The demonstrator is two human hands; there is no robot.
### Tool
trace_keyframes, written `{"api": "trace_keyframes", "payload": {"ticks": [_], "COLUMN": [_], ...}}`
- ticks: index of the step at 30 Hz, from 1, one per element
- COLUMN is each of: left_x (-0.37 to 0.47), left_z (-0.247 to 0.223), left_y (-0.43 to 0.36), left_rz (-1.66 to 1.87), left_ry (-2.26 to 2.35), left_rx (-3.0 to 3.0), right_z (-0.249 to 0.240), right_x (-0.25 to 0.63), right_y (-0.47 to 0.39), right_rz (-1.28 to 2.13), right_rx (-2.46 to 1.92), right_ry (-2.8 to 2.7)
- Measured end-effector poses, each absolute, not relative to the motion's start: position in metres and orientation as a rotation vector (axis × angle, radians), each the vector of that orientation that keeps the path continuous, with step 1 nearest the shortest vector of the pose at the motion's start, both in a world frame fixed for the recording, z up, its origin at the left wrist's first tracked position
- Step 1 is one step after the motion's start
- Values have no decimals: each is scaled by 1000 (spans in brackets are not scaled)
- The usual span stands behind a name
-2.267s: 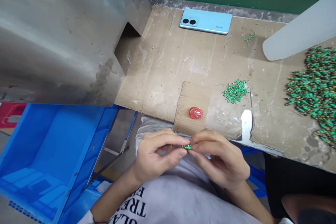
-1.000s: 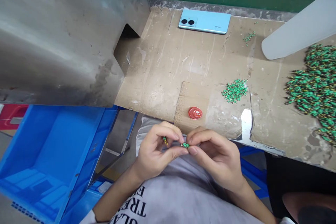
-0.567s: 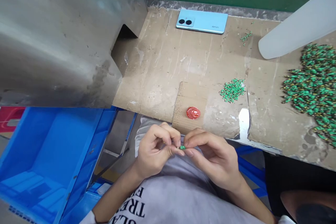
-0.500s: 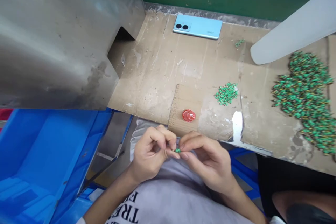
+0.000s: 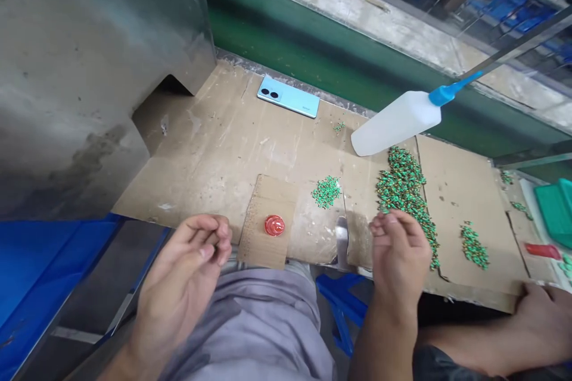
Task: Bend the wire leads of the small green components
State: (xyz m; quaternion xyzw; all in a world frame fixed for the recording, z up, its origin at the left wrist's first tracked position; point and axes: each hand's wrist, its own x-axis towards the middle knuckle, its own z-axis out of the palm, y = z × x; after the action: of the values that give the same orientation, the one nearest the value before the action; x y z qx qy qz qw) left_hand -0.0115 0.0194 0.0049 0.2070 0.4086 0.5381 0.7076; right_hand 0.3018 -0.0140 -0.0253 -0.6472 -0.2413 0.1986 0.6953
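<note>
My left hand point(image 5: 185, 274) is closed with curled fingers at the table's front edge, left of a red round cap point(image 5: 274, 225) on a cardboard piece point(image 5: 268, 253). What it holds, if anything, is hidden. My right hand point(image 5: 400, 250) is closed in a pinch at the near left edge of the large pile of small green and gold pieces point(image 5: 402, 181). A bit of green shows at its fingertips, against the pile. Between my hands lies a smaller pile of green pieces point(image 5: 326, 191).
A light blue phone point(image 5: 290, 97) lies at the back. A white bottle with a blue nozzle point(image 5: 393, 125) leans over the table. Metal housing point(image 5: 80, 83) stands at the left. Another person's hand point(image 5: 543, 315) rests at the right edge, near another green pile point(image 5: 474, 246).
My hands have parted: the left went left, the right went right to the large pile. The green piece between them is no longer there. The view has tilted up and right.
</note>
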Motion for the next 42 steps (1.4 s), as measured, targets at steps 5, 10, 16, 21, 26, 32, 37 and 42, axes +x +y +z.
{"api": "trace_keyframes", "payload": {"ticks": [5, 10, 16, 21, 26, 32, 37, 42], "left_x": [-15, -13, -20, -21, -15, -15, -2, 4], "left_z": [7, 2, -1, 1, 5, 3, 12, 12], "left_y": [25, 17, 12, 13, 16, 9, 6, 8], "left_rz": [1155, 1078, 1024, 971, 957, 821, 585, 535], "left_ry": [964, 962, 886, 876, 868, 976, 1098, 1077], "left_rx": [387, 413, 504, 517, 582, 850, 1298, 1407], "right_z": [-32, -35, -39, -44, -47, -31, -14, -6], "right_x": [333, 307, 287, 281, 282, 267, 226, 204], "right_y": [-7, -5, 2, 4, 7, -3, -22, -23], "right_rz": [180, 56, 312, 275, 212, 148, 201, 179], "right_rx": [-1470, -1726, -1860, -1908, -1906, -1708, -1281, -1141], "right_ry": [-484, -863, -1523, -1507, -1517, -1587, -1978, -2142]}}
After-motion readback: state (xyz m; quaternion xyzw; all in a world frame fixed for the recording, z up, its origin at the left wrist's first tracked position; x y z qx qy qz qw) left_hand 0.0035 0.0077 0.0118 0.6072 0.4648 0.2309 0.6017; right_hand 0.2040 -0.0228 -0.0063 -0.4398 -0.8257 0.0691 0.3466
